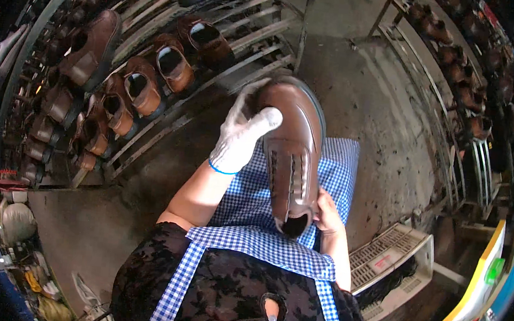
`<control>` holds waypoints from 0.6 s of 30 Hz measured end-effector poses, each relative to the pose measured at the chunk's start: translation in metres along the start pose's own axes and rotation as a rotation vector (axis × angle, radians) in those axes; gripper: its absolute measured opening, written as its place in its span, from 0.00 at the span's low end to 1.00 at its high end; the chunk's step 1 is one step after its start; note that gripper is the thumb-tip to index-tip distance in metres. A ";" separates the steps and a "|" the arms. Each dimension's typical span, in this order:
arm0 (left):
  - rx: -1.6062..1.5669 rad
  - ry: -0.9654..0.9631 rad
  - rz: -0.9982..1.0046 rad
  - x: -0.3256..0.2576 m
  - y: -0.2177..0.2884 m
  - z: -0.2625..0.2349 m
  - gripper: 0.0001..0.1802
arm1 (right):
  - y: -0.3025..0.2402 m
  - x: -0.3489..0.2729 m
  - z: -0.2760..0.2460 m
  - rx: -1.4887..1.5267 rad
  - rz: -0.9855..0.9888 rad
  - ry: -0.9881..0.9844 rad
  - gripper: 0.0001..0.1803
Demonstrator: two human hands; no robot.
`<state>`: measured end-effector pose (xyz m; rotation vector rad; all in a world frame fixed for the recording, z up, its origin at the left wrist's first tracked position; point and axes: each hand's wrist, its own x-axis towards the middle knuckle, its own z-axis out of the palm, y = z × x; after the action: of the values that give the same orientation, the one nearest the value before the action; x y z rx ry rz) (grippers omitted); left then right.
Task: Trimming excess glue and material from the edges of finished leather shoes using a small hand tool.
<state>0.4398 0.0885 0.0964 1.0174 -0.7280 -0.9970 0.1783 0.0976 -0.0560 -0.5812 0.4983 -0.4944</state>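
A brown leather shoe [292, 151] lies lengthwise over my lap, toe pointing away from me and its opening toward my body. My left hand [242, 132], in a white knit glove, rests on the left side of the shoe's toe with fingers bent around it. My right hand [327, 212] is bare and grips the heel end beside the opening. A blue-and-white checked apron [252, 215] lies under the shoe across my lap.
A metal rack [151, 114] on the left carries several brown shoes [170, 67] in rows. Another rack [456, 117] with more shoes runs along the right. A white slatted plastic crate [392, 258] stands at my right side on the concrete floor [372, 103].
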 end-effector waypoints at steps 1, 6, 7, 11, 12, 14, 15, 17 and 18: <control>0.192 -0.087 0.098 0.003 0.009 0.003 0.32 | -0.013 0.005 0.013 -0.128 -0.096 0.096 0.25; 0.854 -0.355 0.348 -0.002 0.030 0.013 0.35 | -0.058 0.003 0.029 -0.416 -0.444 0.315 0.10; 0.842 -0.371 0.342 -0.003 0.031 0.014 0.35 | -0.065 0.004 0.037 -0.449 -0.489 0.326 0.09; 0.877 -0.517 0.327 -0.004 0.032 0.021 0.31 | -0.112 -0.002 0.084 -0.951 -0.833 0.304 0.09; 0.874 -0.530 0.306 -0.004 0.032 0.022 0.30 | -0.121 -0.002 0.091 -1.108 -0.962 0.261 0.10; 0.876 -0.576 0.194 -0.005 0.034 0.022 0.32 | -0.136 -0.006 0.096 -1.311 -1.058 0.107 0.15; 0.882 -0.637 0.250 -0.005 0.032 0.020 0.31 | -0.148 -0.009 0.104 -1.536 -1.088 0.037 0.20; 0.866 -0.733 0.257 -0.006 0.032 0.019 0.30 | -0.159 -0.014 0.114 -1.748 -1.069 -0.072 0.19; 0.862 -0.739 0.251 -0.006 0.030 0.019 0.30 | -0.161 -0.016 0.119 -1.823 -1.068 -0.113 0.18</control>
<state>0.4307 0.0927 0.1313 1.2263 -1.9620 -0.8276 0.1857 0.0355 0.1352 -2.6888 0.3822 -0.9217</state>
